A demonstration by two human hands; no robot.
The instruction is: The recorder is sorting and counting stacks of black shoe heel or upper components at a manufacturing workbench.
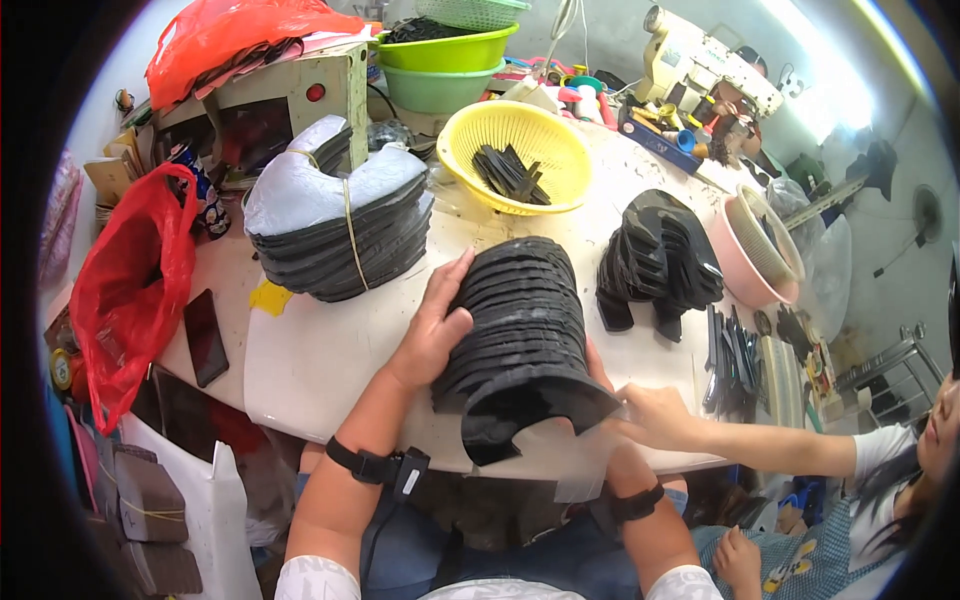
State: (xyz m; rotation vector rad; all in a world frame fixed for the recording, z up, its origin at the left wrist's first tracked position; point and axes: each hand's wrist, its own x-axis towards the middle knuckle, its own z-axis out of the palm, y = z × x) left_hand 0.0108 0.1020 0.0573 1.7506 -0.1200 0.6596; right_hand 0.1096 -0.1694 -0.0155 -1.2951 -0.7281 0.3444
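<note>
A tall stack of shiny black U-shaped pieces, like shoe uppers (pixel 525 320), leans on the white tabletop in front of me. My left hand (pixel 435 335) holds its left side, thumb and fingers against the layered edges. On the right side my right hand (pixel 598 365) supports the stack, with only some fingertips showing. A co-worker's hand (pixel 655 417) reaches in from the right, covers part of my right hand and is at the near corner of the top piece. A clear plastic sheet (pixel 580 487) hangs below that corner.
Left of the stack stands a banded bundle of uppers (pixel 340 225); right of it, a looser black pile (pixel 660 255). Behind is a yellow basket (pixel 565 145) with black strips. A sewing machine (pixel 700 65) and pink basin (pixel 735 255) are farther right. A phone (pixel 205 338) lies left.
</note>
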